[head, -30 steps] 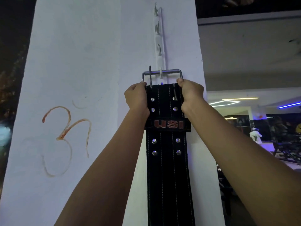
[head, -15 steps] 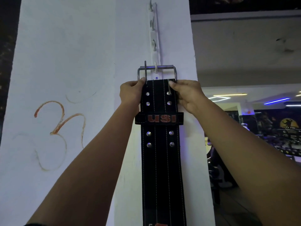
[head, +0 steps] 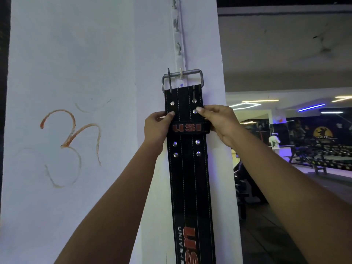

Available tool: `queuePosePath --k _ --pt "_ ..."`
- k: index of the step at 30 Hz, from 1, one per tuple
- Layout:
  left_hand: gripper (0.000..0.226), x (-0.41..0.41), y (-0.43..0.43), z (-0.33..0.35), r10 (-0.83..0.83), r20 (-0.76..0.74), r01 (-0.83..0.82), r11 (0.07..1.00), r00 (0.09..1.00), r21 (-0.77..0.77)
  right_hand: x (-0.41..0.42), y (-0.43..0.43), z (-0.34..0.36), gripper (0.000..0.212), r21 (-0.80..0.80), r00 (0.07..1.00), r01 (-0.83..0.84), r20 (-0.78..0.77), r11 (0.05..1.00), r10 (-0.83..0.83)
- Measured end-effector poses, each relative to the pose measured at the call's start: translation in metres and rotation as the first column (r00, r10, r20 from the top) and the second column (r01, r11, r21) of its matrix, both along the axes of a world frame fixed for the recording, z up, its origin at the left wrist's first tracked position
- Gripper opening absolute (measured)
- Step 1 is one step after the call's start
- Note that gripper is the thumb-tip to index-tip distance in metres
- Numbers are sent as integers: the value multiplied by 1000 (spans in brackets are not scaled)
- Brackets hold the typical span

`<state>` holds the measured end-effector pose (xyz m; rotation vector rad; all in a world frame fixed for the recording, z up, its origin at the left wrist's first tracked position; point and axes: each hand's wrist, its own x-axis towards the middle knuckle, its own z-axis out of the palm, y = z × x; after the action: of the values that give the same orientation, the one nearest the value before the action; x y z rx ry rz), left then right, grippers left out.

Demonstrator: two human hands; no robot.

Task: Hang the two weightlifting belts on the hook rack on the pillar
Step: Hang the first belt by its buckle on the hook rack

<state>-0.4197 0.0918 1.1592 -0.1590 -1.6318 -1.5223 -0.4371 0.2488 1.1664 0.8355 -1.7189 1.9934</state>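
Note:
A black weightlifting belt (head: 187,178) with red USI lettering hangs straight down the white pillar (head: 85,63). Its metal buckle (head: 182,78) sits over the lowest hook of the white hook rack (head: 179,37), which runs up the pillar's corner face. My left hand (head: 157,128) grips the belt's left edge beside the USI loop, thumb on the front. My right hand (head: 217,120) pinches the right edge at the same height, fingertips near a rivet. A second belt is not in view.
Several hooks above the buckle carry nothing. An orange painted symbol (head: 70,145) marks the pillar's left face. To the right, a dim gym room opens with dumbbell racks (head: 323,159), a person in white (head: 274,141) far off, and ceiling strip lights.
Both hands have slid down from just under the buckle to the USI loop. The buckle now rests on the hook with the belt hanging below it.

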Motion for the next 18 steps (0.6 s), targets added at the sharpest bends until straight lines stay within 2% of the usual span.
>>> queuePosePath --k 3,5,8,13,18 --pt "51 16 7 -18 -4 9 4 1000 1000 26 14 4 -16 33 8 998 60 37 998 -60" --pt "54 28 12 -30 -4 22 3 999 1000 50 21 8 -25 44 4 996 79 47 997 -79" --pt "60 55 22 -51 8 67 -13 998 998 67 42 18 -43 46 -4 995 66 80 998 -66" --pt "46 111 52 -98 7 130 -18 996 992 83 84 37 -88 37 50 988 -14 153 999 6" --pt "41 167 77 -166 14 243 -54 986 970 160 124 49 -150 46 157 957 -143 273 977 97"
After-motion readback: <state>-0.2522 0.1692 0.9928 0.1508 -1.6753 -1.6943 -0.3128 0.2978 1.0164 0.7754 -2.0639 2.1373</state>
